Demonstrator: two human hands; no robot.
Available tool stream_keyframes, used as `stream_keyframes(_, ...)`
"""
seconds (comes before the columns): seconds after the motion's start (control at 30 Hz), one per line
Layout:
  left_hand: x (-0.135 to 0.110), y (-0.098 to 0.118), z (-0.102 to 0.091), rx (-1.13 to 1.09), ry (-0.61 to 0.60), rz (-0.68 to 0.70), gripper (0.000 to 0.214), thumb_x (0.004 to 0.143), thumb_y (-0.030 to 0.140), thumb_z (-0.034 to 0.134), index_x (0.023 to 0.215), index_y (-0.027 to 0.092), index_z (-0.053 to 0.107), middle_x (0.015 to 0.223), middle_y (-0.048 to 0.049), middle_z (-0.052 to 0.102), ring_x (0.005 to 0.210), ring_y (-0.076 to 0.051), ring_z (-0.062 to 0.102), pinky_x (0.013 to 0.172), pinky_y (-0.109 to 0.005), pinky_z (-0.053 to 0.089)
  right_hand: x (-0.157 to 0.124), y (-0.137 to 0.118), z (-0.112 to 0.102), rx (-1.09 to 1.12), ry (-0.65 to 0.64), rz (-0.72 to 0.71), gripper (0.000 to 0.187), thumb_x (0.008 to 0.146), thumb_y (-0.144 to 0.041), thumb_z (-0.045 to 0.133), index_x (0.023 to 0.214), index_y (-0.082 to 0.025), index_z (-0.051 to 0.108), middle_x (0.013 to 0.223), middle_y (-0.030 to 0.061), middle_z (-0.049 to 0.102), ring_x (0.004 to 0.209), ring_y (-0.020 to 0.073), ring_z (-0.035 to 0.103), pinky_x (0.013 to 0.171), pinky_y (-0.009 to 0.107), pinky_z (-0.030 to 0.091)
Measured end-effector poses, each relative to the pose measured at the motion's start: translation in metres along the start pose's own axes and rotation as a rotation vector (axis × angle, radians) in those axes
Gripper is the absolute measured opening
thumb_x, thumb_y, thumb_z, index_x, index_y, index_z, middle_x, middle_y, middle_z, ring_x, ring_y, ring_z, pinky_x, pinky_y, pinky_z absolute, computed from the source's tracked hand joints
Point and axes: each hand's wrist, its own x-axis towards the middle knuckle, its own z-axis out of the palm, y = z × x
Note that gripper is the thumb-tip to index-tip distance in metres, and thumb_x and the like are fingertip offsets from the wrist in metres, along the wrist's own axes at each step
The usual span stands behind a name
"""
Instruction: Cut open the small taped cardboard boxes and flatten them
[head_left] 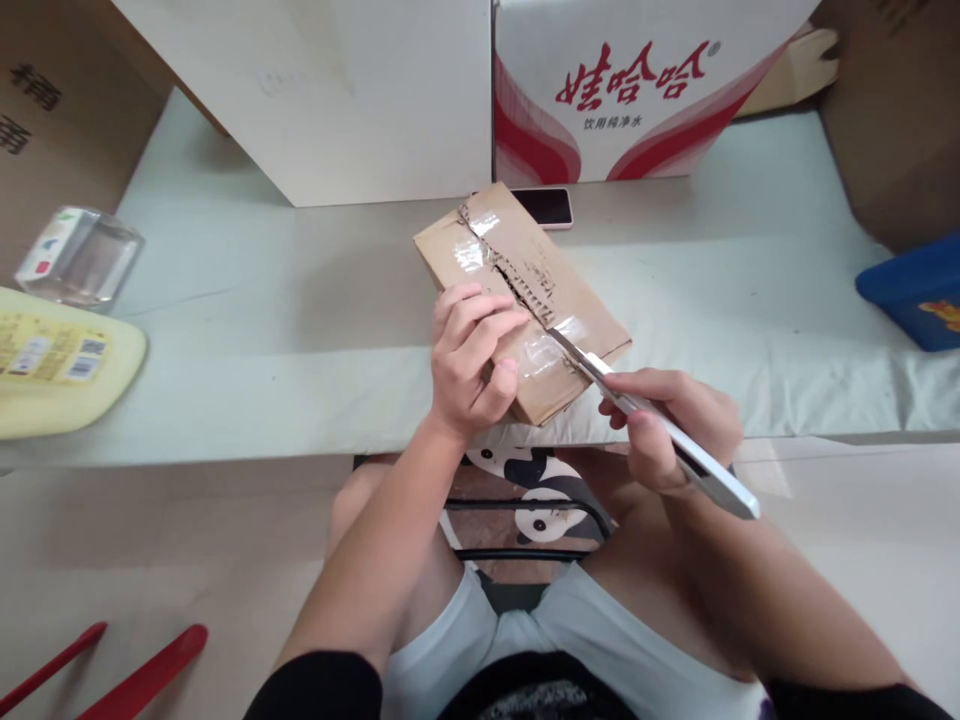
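Note:
A small brown cardboard box (581,295) lies at an angle near the table's front edge. Clear tape crosses its top, and a ragged slit with torn corrugated edges runs along the seam. My left hand (472,355) holds the box down, its bent fingers on the top beside the slit. Gripped in my right hand (679,410) is a utility knife (701,463) with a white and grey handle. Its blade is out, and the tip meets the box at the near end of the torn seam.
A phone (551,207) lies partly behind the box. Two large cartons, one plain white (390,110) and one red-and-white (637,110), stand at the back. Left are a clear container (97,260) and a yellow bottle (82,370); right, a blue container (919,290). All rest on a pale green cloth (352,370).

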Motion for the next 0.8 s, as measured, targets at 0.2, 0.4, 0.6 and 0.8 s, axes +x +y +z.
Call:
stream_keyframes(0.2,0.001,0.001,-0.001,0.046,-0.008,0.003,0.049,0.098,0.048,0.028,0.102,0.022,0.069,0.105,-0.0096,0.069,0.114,-0.027,0.060,0.107,-0.051,0.046,0.013,-0.009,0.003,-0.091,-0.056,0.004,0.015,0.090,-0.025,0.054,0.093,-0.024,0.069,0.060,-0.0021,0.067,0.045,0.0130,0.061,0.043,0.026,0.048)
stream_keyframes(0.4,0.001,0.001,0.002,-0.017,0.055,0.041,0.042,0.097,0.044,0.034,0.102,0.021,0.069,0.105,-0.0102,0.069,0.114,-0.028,0.058,0.108,-0.050,0.045,0.030,-0.021,0.002,-0.201,-0.112,-0.086,0.014,0.086,-0.018,0.051,0.085,-0.023,0.064,0.053,-0.0043,0.058,0.038,0.0092,0.048,0.040,0.023,0.039)
stream_keyframes(0.6,0.001,-0.001,0.004,0.017,0.029,0.041,0.050,0.097,0.050,0.027,0.101,0.022,0.068,0.105,-0.0108,0.068,0.114,-0.028,0.057,0.108,-0.050,0.045,0.026,-0.021,-0.003,-0.206,-0.086,-0.130,0.014,0.085,-0.016,0.051,0.085,-0.020,0.064,0.053,-0.0041,0.056,0.040,0.0088,0.046,0.042,0.023,0.039)
stream_keyframes(0.8,0.003,-0.001,0.003,0.002,0.043,0.058,0.044,0.097,0.047,0.031,0.100,0.022,0.068,0.103,-0.0109,0.067,0.112,-0.028,0.057,0.107,-0.051,0.045,0.032,-0.024,0.002,-0.210,-0.140,-0.068,0.015,0.086,-0.015,0.051,0.085,-0.020,0.065,0.057,-0.0024,0.063,0.042,0.0089,0.052,0.043,0.022,0.043)
